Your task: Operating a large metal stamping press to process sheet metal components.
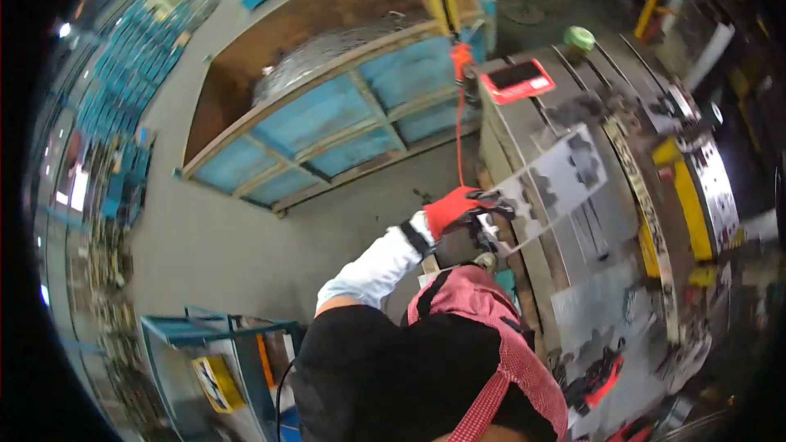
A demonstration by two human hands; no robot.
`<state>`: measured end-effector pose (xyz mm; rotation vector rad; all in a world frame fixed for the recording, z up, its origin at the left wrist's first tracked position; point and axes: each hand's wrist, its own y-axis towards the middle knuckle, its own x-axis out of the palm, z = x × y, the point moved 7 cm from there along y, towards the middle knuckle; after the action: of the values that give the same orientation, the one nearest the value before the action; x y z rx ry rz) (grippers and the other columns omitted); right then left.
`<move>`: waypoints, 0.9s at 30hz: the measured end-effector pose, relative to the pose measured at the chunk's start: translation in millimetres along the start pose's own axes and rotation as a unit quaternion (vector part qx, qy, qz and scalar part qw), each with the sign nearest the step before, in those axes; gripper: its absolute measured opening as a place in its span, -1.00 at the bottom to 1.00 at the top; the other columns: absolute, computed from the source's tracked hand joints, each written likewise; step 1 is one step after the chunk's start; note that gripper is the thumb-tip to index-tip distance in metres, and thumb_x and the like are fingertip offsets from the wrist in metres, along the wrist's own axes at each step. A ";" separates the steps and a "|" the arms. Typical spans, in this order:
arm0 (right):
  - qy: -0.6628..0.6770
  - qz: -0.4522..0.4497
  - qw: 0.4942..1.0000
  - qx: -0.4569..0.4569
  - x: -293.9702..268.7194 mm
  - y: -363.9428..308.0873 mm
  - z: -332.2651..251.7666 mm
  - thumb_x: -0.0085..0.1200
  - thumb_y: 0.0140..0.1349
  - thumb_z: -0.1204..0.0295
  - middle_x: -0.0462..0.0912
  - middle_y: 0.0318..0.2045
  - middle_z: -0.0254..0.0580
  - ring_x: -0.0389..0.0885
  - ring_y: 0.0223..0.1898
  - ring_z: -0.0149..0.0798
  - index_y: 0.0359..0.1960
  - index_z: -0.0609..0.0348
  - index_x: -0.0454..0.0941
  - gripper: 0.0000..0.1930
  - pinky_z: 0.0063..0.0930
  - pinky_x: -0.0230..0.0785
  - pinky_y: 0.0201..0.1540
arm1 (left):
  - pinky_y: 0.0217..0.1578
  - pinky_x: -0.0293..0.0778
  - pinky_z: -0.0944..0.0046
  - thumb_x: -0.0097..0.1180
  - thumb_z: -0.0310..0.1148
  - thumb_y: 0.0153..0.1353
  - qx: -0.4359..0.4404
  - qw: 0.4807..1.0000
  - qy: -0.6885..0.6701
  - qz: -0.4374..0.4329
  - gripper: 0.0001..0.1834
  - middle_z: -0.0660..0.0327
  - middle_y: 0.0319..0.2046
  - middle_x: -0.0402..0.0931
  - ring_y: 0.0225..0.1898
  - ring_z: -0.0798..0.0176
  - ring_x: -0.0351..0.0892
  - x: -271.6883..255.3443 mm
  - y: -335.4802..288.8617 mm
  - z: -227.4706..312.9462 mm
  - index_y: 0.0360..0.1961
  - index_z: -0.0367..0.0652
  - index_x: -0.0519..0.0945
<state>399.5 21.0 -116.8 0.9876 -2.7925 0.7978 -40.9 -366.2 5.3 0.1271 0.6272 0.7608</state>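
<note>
My left hand (458, 211), in a red glove with dark fingertips, is closed on the near-left end of a metal sheet strip (561, 205). Jagged cut-outs run through this thin grey strip, which lies tilted across the edge of the press bed (528, 147). Lower right, my right hand (596, 383) wears a similar red and black glove. Its dark fingers look spread over a second flat metal sheet (585, 315) on the bed. Whether they press on that sheet is hard to make out.
A yellow and steel die block (684, 196) runs along the right. On the bed's far end are a red-framed flat case (517, 80) and a green roll (580, 38). A large blue bin (327, 131) with scrap stands ahead left; a blue cart (176, 329) stands lower left.
</note>
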 end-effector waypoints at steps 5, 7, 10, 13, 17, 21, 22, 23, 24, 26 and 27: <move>-0.069 0.026 0.994 -0.076 29.0 2.2 -26.9 -0.09 0.19 0.22 0.25 -0.76 -0.47 0.16 -0.78 -0.55 -0.20 0.23 0.46 -0.68 -0.59 -0.02 -0.73 | -0.15 0.41 0.19 -0.10 -0.16 0.22 -0.259 0.811 -0.429 0.302 -0.59 0.14 -0.17 0.46 -0.19 0.12 0.47 -131.2 -56.0 -32.5 -0.01 -0.20 0.42; -0.097 0.020 0.992 -0.079 46.6 4.0 -40.6 -0.10 0.19 0.22 0.23 -0.76 -0.48 0.15 -0.79 -0.55 -0.20 0.23 0.46 -0.68 -0.60 -0.04 -0.74 | -0.10 0.42 0.13 -0.12 -0.08 0.24 -0.240 0.790 -0.361 0.433 -0.51 0.15 -0.16 0.46 -0.14 0.17 0.47 -225.9 -68.8 -63.6 0.07 -0.20 0.33; -0.074 -0.002 0.995 -0.060 71.2 -5.0 -49.7 -0.10 0.20 0.19 0.21 -0.77 -0.50 0.12 -0.80 -0.55 -0.20 0.24 0.46 -0.66 -0.63 -0.07 -0.75 | 0.01 0.34 -0.07 0.04 0.07 0.09 -0.040 0.701 -0.576 0.419 -0.33 -0.06 -0.08 0.39 -0.11 -0.14 0.44 -297.3 5.0 -89.8 0.09 -0.17 0.25; -0.124 0.041 0.986 -0.102 65.8 -8.1 -45.9 -0.08 0.19 0.15 0.23 -0.74 -0.52 0.14 -0.78 -0.57 -0.16 0.20 0.45 -0.63 -0.66 -0.07 -0.74 | -0.01 0.37 -0.06 0.04 -0.04 0.13 -0.165 0.739 -0.472 0.452 -0.44 -0.14 0.07 0.26 0.02 -0.12 0.36 -253.5 64.1 -114.1 0.06 -0.14 0.25; 0.013 0.081 0.996 -0.017 88.7 -27.7 -41.7 -0.03 0.18 0.35 0.29 -0.72 -0.55 0.17 -0.77 -0.61 -0.13 0.15 0.42 -0.75 -0.71 -0.05 -0.73 | 0.04 0.35 0.12 -0.11 -0.15 0.25 -0.263 0.872 -0.382 0.156 -0.49 0.03 -0.03 0.42 -0.04 0.08 0.46 -78.6 102.8 -82.3 0.13 -0.24 0.26; 0.023 0.002 0.998 -0.063 138.5 -39.0 -72.6 -0.01 0.05 0.47 0.54 -0.24 -0.18 0.34 -0.53 -0.53 0.04 0.21 0.29 -0.55 -0.68 0.19 -0.52 | -0.11 0.44 0.21 -0.09 -0.18 0.24 -0.302 0.882 -0.362 -0.023 -0.58 0.02 -0.22 0.53 -0.16 0.17 0.54 62.8 63.6 -115.4 -0.10 -0.36 0.46; -0.011 -0.008 0.997 -0.076 143.3 -38.7 -73.5 -0.03 0.07 0.44 0.53 -0.24 -0.24 0.33 -0.54 -0.58 0.11 0.20 0.25 -0.50 -0.72 0.18 -0.51 | -0.16 0.45 0.29 -0.09 -0.17 0.25 -0.379 0.867 -0.323 -0.010 -0.60 0.10 -0.28 0.55 -0.26 0.26 0.56 93.2 66.3 -106.9 -0.09 -0.32 0.47; -0.084 -0.009 0.994 -0.073 160.5 -40.3 -87.8 -0.03 0.02 0.50 0.53 -0.26 -0.22 0.40 -0.47 -0.52 0.13 0.19 0.23 -0.46 -0.66 0.26 -0.48 | -0.19 0.44 0.31 -0.09 -0.18 0.25 -0.306 0.915 -0.254 -0.066 -0.61 0.13 -0.31 0.55 -0.31 0.27 0.54 115.7 69.1 -98.8 -0.09 -0.30 0.47; -0.067 -0.015 0.993 -0.096 176.6 -37.7 -92.9 -0.05 0.04 0.51 0.52 -0.27 -0.25 0.41 -0.45 -0.51 0.16 0.19 0.20 -0.44 -0.65 0.28 -0.45 | -0.21 0.44 0.33 -0.09 -0.18 0.26 -0.228 0.949 -0.183 -0.116 -0.62 0.17 -0.34 0.55 -0.36 0.29 0.53 137.9 65.8 -98.2 -0.09 -0.28 0.48; -0.066 -0.047 0.992 -0.095 189.6 -16.9 -90.8 -0.04 0.07 0.55 0.48 -0.29 -0.33 0.40 -0.40 -0.51 0.17 0.20 0.21 -0.45 -0.65 0.31 -0.32 | -0.26 0.43 0.36 -0.09 -0.18 0.26 -0.184 0.953 -0.161 -0.178 -0.64 0.22 -0.40 0.54 -0.43 0.31 0.50 172.8 68.4 -77.0 -0.10 -0.24 0.50; -0.064 -0.061 0.990 -0.110 183.8 3.7 -79.0 -0.01 0.11 0.51 0.46 -0.30 -0.40 0.39 -0.35 -0.53 0.17 0.18 0.23 -0.48 -0.64 0.31 -0.28 | -0.27 0.42 0.37 -0.08 -0.18 0.26 -0.226 0.931 -0.210 -0.194 -0.65 0.23 -0.43 0.53 -0.46 0.32 0.48 181.8 74.0 -49.6 -0.12 -0.22 0.51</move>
<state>244.1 -41.4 -7.3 1.1930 -2.8121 0.4154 -13.7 -194.8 -98.9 -0.2497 0.0494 0.4549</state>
